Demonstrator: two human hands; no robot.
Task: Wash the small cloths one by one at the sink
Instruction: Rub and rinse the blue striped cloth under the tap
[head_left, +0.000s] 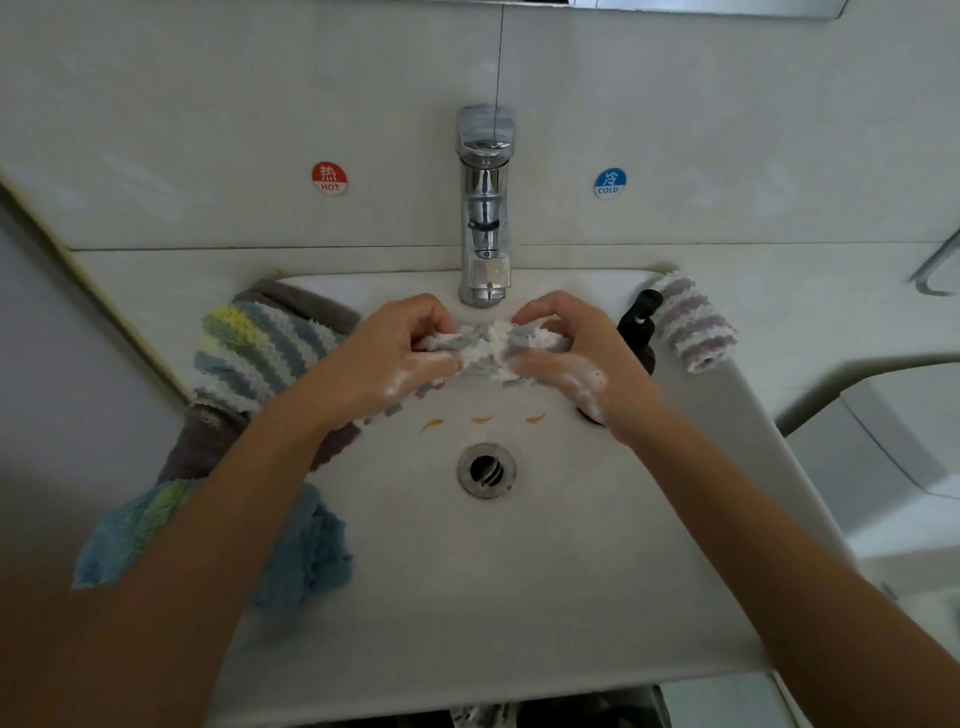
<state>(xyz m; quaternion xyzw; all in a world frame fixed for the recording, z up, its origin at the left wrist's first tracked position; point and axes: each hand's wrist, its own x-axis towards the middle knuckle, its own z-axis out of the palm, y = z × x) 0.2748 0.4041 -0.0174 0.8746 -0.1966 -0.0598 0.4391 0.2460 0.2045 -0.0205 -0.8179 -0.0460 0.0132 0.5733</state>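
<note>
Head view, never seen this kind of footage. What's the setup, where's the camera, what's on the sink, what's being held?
There is no robot here: a person works with two bare hands, and the one picture comes from a wide-angle camera worn on the head, looking down at a white sink. The left hand and the right hand, both soapy, grip a small grey and white cloth between them, just below the chrome tap. No water stream is visible. On the sink's left edge lie a striped cloth, a dark grey one under it and a blue-green one. A pale purple striped cloth hangs on the right rim, beside a black plug. Hot and cold stickers flank the tap.
</note>
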